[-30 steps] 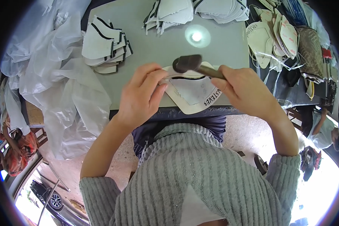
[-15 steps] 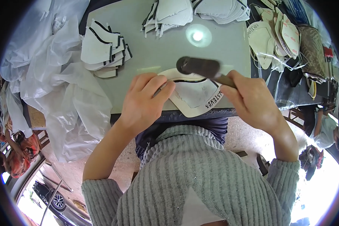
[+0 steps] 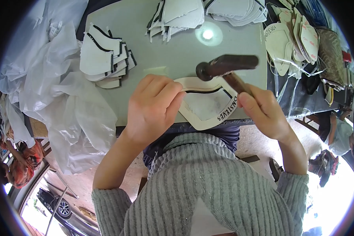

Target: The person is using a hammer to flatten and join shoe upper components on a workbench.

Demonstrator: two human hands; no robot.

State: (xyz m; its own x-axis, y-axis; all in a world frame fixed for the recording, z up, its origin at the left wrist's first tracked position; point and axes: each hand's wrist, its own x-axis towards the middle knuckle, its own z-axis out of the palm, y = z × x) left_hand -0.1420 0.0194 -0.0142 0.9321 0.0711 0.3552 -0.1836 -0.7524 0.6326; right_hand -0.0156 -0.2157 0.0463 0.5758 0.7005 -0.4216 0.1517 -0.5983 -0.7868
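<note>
My right hand (image 3: 265,112) is wrapped round the wooden handle of a hammer (image 3: 234,65), whose dark metal head is raised above a cream shield-shaped piece (image 3: 202,124). This piece lies at the table's near edge. On it sits a smaller greyish-white piece (image 3: 204,104) with a black strip along its top and right side; lettering runs down the cream border. At the left edge of the cream piece, my left hand (image 3: 153,108) is closed, thumb and fingers together. Whatever its fingertips pinch is hidden.
On the grey-green table (image 3: 161,55) lie stacks of white black-edged pieces: one at left (image 3: 100,57), one at the back (image 3: 181,17), another at back right (image 3: 236,11). Clear plastic sheeting (image 3: 74,114) drapes down the left. Cream cut pieces (image 3: 279,43) and a patterned pouch (image 3: 331,53) lie at right.
The hammer has swung up and rightward, its head now higher and tilted. My left hand remains at the cream piece's left edge. The whole view has shifted slightly.
</note>
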